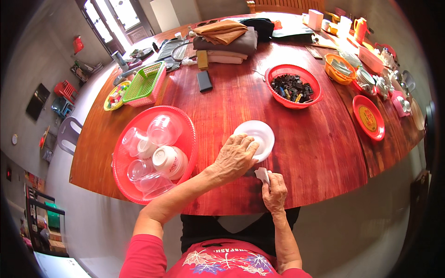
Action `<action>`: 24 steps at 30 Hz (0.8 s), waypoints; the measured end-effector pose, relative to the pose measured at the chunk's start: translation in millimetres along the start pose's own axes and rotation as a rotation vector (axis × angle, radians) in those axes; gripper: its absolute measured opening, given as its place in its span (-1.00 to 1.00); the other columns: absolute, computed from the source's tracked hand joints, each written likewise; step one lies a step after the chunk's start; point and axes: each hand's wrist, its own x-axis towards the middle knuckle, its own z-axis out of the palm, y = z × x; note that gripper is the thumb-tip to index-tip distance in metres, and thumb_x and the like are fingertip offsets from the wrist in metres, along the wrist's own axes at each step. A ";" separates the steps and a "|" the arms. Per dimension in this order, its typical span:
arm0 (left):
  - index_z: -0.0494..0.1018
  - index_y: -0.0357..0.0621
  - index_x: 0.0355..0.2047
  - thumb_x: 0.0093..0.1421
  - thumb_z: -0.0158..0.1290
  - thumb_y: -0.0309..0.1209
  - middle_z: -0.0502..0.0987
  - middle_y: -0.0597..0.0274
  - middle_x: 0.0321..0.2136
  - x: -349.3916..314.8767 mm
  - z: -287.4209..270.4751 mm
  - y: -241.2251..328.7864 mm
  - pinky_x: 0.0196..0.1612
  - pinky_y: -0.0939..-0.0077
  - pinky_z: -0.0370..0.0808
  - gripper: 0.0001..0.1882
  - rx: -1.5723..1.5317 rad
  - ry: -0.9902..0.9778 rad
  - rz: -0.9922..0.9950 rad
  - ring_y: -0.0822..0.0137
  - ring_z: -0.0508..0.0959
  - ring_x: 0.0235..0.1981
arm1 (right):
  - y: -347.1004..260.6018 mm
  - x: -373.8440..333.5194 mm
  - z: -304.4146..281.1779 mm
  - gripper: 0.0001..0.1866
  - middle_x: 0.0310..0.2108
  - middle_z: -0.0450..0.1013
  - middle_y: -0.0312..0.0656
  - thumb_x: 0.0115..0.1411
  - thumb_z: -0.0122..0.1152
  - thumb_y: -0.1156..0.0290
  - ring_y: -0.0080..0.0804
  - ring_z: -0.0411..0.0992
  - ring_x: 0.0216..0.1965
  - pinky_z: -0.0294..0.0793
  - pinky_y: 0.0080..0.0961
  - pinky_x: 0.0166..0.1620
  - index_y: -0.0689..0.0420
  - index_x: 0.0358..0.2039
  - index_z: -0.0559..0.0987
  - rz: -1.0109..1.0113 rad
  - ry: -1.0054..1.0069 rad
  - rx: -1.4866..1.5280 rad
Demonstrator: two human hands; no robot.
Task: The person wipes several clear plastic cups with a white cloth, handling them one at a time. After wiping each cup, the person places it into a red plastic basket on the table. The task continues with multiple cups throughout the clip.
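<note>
A small round white bowl (265, 131) rests on the wooden table in front of me. My left hand (235, 155) reaches over its near left edge, fingers curled at the rim and thumb low on the near side; the fingertips partly hide the inside. Closer to the table's front edge, my right hand (275, 189) pinches a folded white cloth or tissue (262, 174), just below the bowl and apart from it. To the left, a large red plastic basket (118, 173) holds clear plastic cups (163, 129) and white printed tubs (169, 160).
A red colander (311, 103) with dark small pieces stands beyond the bowl. A green basket (144, 83), a dark phone-like slab (204, 81) and folded cloths (225, 39) lie farther back. At right are a red plate (379, 125), an orange basket (340, 76) and dishes.
</note>
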 end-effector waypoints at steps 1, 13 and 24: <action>0.50 -0.10 -0.16 0.14 0.12 -0.28 0.46 0.12 -0.07 2.2 8.5 -0.9 0.10 0.16 0.28 -0.72 0.024 -0.065 0.013 0.06 0.39 0.05 | -1.3 0.5 -0.3 -0.63 -0.23 0.46 0.00 -0.02 0.20 0.61 -0.03 0.47 -0.18 0.52 -0.23 -0.13 0.25 -0.12 0.51 -0.004 0.004 0.002; 0.52 -0.11 -0.39 0.11 0.18 -0.31 0.56 0.21 -0.39 2.7 22.6 -2.7 -0.05 0.27 0.32 -0.85 -0.261 0.037 -0.159 0.18 0.54 -0.24 | 0.2 1.1 -1.1 -0.63 -0.25 0.45 0.00 -0.05 0.20 0.60 -0.04 0.47 -0.21 0.51 -0.22 -0.15 0.26 -0.14 0.51 -0.009 0.007 -0.006; 0.52 -0.21 -0.41 0.14 0.17 -0.42 0.57 0.12 -0.38 2.5 10.8 0.0 -0.15 0.23 0.41 -0.89 -0.307 0.319 -0.153 0.10 0.56 -0.30 | 0.7 2.3 -0.8 -0.66 -0.28 0.45 0.00 -0.03 0.18 0.60 -0.05 0.47 -0.21 0.51 -0.23 -0.15 0.26 -0.16 0.51 -0.026 0.007 -0.031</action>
